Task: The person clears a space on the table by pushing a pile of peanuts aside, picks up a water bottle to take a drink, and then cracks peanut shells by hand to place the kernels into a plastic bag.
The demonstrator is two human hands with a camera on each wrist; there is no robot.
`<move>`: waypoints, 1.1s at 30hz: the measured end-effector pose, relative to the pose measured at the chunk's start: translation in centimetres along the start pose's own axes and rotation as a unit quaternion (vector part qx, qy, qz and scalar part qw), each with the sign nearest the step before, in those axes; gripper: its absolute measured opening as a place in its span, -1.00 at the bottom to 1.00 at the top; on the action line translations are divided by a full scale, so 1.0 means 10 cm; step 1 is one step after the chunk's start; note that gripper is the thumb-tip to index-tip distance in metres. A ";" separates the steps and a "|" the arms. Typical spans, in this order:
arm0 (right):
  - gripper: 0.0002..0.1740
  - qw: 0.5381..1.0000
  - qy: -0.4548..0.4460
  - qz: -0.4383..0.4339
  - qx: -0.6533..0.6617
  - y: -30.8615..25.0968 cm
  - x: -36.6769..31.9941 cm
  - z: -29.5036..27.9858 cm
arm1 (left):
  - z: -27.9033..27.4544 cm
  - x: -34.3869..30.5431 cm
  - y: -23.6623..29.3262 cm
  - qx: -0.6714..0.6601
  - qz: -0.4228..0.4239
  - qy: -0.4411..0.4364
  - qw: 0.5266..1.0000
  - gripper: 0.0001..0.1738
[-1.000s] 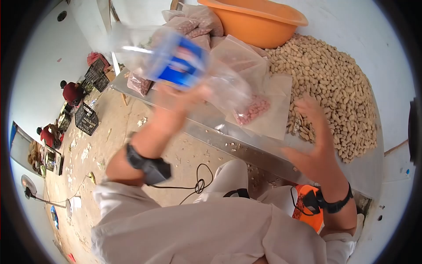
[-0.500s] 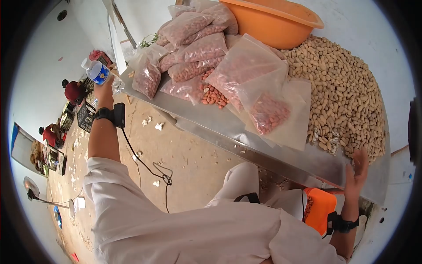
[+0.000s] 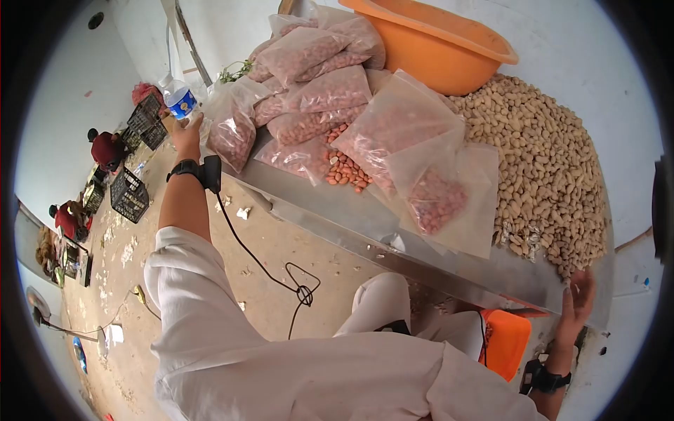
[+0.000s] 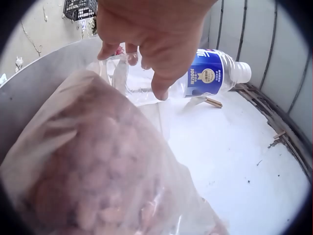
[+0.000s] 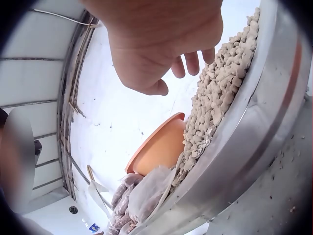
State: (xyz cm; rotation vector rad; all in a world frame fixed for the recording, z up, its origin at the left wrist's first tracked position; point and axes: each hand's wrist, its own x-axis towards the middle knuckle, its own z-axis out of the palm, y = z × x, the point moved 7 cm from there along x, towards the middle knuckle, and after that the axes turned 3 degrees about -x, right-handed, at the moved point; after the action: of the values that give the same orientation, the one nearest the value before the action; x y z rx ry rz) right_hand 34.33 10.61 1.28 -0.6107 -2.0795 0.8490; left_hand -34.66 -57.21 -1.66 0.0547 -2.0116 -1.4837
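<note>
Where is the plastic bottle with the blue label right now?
In the head view, the bottle is at upper left, in the left hand, beside the leftmost bag of peanuts.

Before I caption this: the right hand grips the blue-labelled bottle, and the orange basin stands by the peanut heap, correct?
Not quite: the left hand, not the right hand, grips the blue-labelled bottle, as the left wrist view shows. The orange basin does stand by the peanut heap.
</note>
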 end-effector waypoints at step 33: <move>-0.84 0.996 -0.081 0.029 0.008 0.32 0.85 0.11 | 1.67 -4.31 3.42 -0.283 0.159 -0.540 0.777 -0.74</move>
State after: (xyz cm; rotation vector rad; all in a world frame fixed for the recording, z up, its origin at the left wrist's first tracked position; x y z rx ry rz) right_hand 29.01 17.99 2.58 -0.6126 -2.2072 0.9754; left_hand 2.49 -13.95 5.71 -1.6416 -1.9994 -2.0257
